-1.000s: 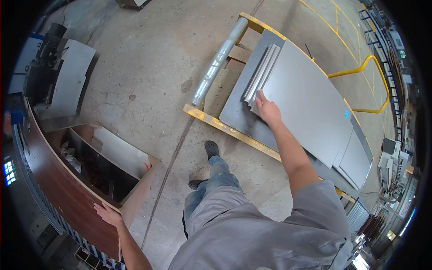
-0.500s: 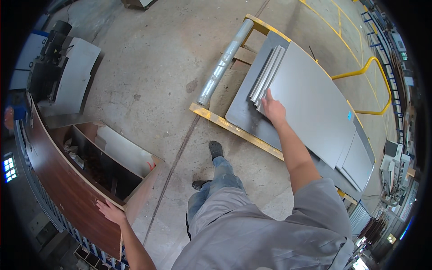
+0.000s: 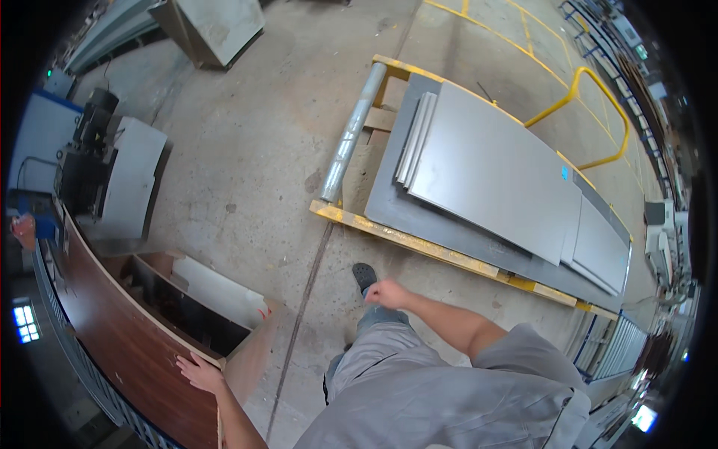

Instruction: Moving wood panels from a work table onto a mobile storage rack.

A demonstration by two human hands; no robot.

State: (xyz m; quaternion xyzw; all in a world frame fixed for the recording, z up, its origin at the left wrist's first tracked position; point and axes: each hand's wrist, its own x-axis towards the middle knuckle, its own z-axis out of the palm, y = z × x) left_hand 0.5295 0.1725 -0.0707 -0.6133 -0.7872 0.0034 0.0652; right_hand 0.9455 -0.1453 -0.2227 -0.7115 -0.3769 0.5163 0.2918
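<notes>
My left hand (image 3: 200,372) lies with fingers spread on a long, dark brown wood-look board (image 3: 142,340), close to its inner edge. Nothing is held in it. My right hand (image 3: 387,293) hangs in front of my legs, above my shoe, its fingers curled into a loose fist with nothing visible in it. To the right, large grey sheets (image 3: 490,168) and a few narrow strips (image 3: 417,142) lie stacked on a darker grey sheet (image 3: 389,176), apart from my right hand.
A yellow-edged cart (image 3: 419,243) with a metal roller (image 3: 354,135) and a yellow handle (image 3: 624,120) carries the sheets. Below the brown board stands an open wooden bin (image 3: 250,344) with scraps inside. A dark motor (image 3: 93,120) and part of another person (image 3: 24,230) are far left.
My right hand has come off the grey sheets, moved left and nearer to my body, and curled. My left hand stays on the brown board. The view has shifted.
</notes>
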